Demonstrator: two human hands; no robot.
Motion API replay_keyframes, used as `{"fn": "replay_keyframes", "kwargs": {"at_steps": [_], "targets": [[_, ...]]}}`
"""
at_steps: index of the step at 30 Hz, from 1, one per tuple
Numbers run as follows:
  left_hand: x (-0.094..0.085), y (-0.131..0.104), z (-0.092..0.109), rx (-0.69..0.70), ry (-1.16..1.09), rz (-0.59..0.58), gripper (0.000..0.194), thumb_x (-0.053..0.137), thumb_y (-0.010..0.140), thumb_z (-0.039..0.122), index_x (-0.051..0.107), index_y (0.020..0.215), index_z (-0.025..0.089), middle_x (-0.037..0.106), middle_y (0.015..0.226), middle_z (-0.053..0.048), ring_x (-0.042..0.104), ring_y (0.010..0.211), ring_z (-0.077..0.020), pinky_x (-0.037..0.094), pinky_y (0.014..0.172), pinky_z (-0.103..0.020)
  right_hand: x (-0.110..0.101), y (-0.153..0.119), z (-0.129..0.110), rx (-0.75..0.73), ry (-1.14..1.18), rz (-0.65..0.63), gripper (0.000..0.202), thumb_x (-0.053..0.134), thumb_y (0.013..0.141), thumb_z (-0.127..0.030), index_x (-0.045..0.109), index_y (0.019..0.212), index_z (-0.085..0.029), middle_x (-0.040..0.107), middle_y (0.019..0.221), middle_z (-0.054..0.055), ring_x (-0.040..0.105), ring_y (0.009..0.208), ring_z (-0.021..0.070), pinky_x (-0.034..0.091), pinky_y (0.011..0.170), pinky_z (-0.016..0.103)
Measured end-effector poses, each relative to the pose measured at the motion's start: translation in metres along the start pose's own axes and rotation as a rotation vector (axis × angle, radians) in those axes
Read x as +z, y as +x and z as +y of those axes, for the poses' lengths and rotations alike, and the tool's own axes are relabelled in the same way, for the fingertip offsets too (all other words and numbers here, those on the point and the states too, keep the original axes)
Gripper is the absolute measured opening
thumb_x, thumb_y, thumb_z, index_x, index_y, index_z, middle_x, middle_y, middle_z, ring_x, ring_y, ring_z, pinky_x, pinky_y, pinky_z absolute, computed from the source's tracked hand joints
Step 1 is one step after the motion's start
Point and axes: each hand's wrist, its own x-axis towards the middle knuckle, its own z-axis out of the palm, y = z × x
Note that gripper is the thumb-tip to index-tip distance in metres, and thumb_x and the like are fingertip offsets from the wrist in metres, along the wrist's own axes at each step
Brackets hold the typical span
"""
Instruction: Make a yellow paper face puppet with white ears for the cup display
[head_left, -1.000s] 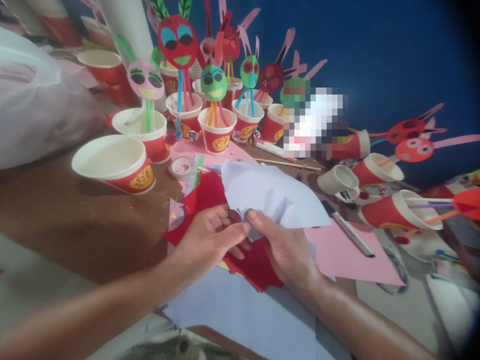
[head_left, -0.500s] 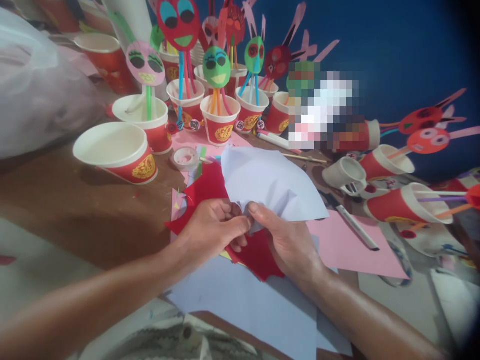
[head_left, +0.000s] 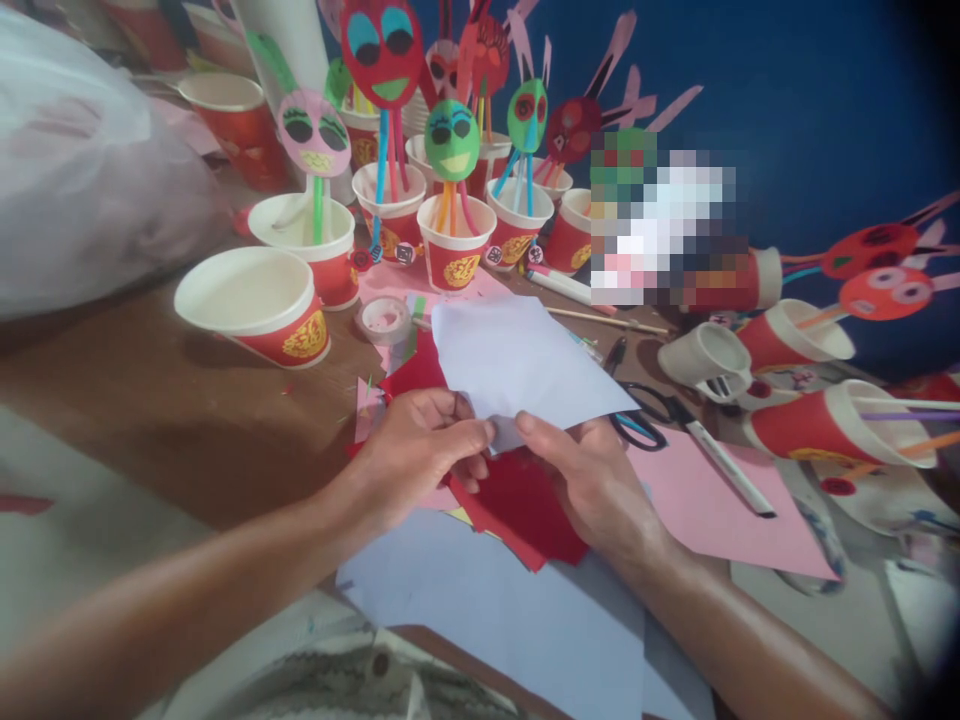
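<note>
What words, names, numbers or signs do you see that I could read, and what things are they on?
I can't read any text for sure.
Round tags by the cups: dark signs, too small and blurred to read.
Gold emblems on the cups: no letters I can make out.
White pen: any print is too small to read.
White sheet being held: no writing shows.

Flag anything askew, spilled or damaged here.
Red paper cups at right lean sharply outward, though lens stretch may exaggerate it. A pixelated patch hides part of the back. The held white paper shows no clear tear; no spill is visible.
</note>
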Motion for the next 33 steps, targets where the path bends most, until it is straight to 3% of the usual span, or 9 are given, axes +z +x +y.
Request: {"fn": "replay_keyframes", "kwargs": {"at_steps": [5, 8, 11, 15, 22, 28, 33], "targets": [[0.001, 0.000, 0.001, -0.004, -0.017, 0.030, 0.018, 0.065, 0.069, 0.020, 0.052, 0.057, 0.015, 0.060, 0.044, 0.002, 0.055, 0.042, -0.0089, 0.043, 0.044, -0.019, 0.003, 0.001, -0.002, -0.005, 0.105, -0.055, 0.013, 0.065, 0.074, -0.028, 0.070, 0.077, -0.016, 0.069, 0.070, 0.004, 0.064, 0.070, 0.0196, 0.051, 0.066, 0.030], [0.002, 0.000, 0.002, -0.005, -0.027, 0.047, 0.019, 0.066, 0.068, 0.019, 0.052, 0.056, 0.015, 0.059, 0.044, 0.003, 0.055, 0.041, -0.0086, 0.043, 0.044, -0.018, 0.007, 0.001, -0.004, -0.057, 0.158, -0.075, 0.009, 0.064, 0.073, -0.023, 0.070, 0.077, -0.018, 0.070, 0.075, 0.004, 0.065, 0.072, 0.0204, 0.052, 0.071, 0.032], [0.003, 0.000, 0.002, -0.016, -0.040, 0.053, 0.019, 0.066, 0.067, 0.018, 0.052, 0.055, 0.015, 0.058, 0.045, 0.003, 0.055, 0.040, -0.0085, 0.042, 0.042, -0.018, 0.009, 0.000, -0.005, -0.072, 0.167, -0.081, 0.009, 0.063, 0.074, -0.022, 0.071, 0.072, -0.018, 0.070, 0.069, 0.003, 0.065, 0.068, 0.0204, 0.053, 0.065, 0.031], [0.003, -0.003, 0.001, -0.022, -0.046, 0.041, 0.018, 0.066, 0.068, 0.018, 0.052, 0.057, 0.015, 0.059, 0.046, 0.003, 0.056, 0.042, -0.0091, 0.044, 0.044, -0.019, 0.010, -0.004, -0.008, 0.030, 0.107, -0.029, 0.012, 0.062, 0.075, -0.024, 0.071, 0.072, -0.018, 0.069, 0.063, 0.002, 0.061, 0.053, 0.0180, 0.050, 0.048, 0.028], [0.000, -0.002, 0.001, 0.020, -0.061, 0.002, 0.019, 0.064, 0.073, 0.024, 0.054, 0.060, 0.015, 0.059, 0.048, 0.003, 0.057, 0.047, -0.0100, 0.048, 0.049, -0.021, 0.015, -0.005, -0.011, -0.052, 0.023, 0.068, 0.015, 0.059, 0.076, -0.017, 0.071, 0.068, -0.019, 0.071, 0.067, 0.001, 0.063, 0.062, 0.0159, 0.050, 0.055, 0.023], [-0.001, -0.003, 0.000, 0.022, -0.075, 0.051, 0.017, 0.064, 0.074, 0.025, 0.057, 0.063, 0.014, 0.060, 0.049, 0.002, 0.057, 0.047, -0.0101, 0.048, 0.049, -0.022, 0.014, -0.004, -0.008, -0.004, 0.054, 0.069, 0.008, 0.063, 0.073, -0.020, 0.071, 0.076, -0.019, 0.072, 0.069, 0.002, 0.066, 0.064, 0.0201, 0.051, 0.053, 0.027], [0.000, -0.003, 0.000, 0.023, -0.103, 0.066, 0.017, 0.064, 0.073, 0.025, 0.056, 0.062, 0.015, 0.059, 0.048, 0.002, 0.057, 0.046, -0.0109, 0.048, 0.048, -0.023, 0.015, -0.005, -0.010, -0.011, 0.016, 0.098, 0.009, 0.062, 0.074, -0.019, 0.071, 0.073, -0.021, 0.072, 0.067, 0.000, 0.065, 0.062, 0.0181, 0.051, 0.053, 0.025]]}}
